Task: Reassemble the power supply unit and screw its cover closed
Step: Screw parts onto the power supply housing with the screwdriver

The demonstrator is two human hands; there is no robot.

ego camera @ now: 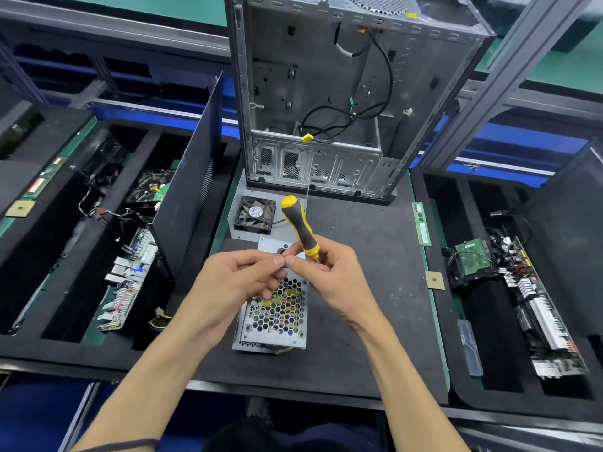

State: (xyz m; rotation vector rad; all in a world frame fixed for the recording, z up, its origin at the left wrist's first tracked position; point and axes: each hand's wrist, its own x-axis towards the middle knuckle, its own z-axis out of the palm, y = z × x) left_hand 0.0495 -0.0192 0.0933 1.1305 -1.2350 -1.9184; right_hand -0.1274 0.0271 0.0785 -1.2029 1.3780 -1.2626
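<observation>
Centrally, both hands meet just above the power supply unit [274,316], which lies on the dark surface [368,288] with its honeycomb grille facing up. The right hand [329,275] curls its fingers around the lower end of a yellow-and-black screwdriver [298,225], whose handle tilts up and away toward the far left. The left hand [241,275] brings thumb and fingertips together against the right hand's fingertips, pinching something at the screwdriver's tip; what it pinches is too small and too hidden to tell. Both forearms reach in from the bottom edge.

Just beyond the unit a grey metal cover plate [239,223] lies flat, carrying a black fan [256,215] with a round label. Behind that stands an open computer case [326,93], upright, with black cables and a yellow connector [306,137] hanging inside. A green memory stick [422,225] and a small square chip [435,280] sit at the right edge of the surface. Foam trays on either side hold circuit boards: the left tray [49,239] has a board with many connectors, and the right tray [483,370] holds a hard drive [473,259] beside a long board.
</observation>
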